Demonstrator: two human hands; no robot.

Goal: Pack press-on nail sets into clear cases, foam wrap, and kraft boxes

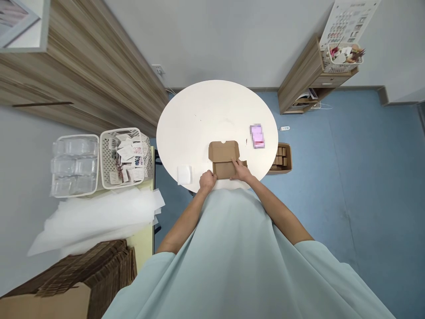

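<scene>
left hand closed on its left side and right hand spread across its right, a cardboard box appears mid-fold near the front edge of a white table, the next move likely calling for steady pressure.

Box: matt cardboard; tabletop: smooth; shirt: matt cloth.

Single head-worn view, looking forward and steeply down from above the near edge of the white table, high enough to take in left hand, right hand, far edge and wall beyond, wide enough for floor past the right edge
</scene>
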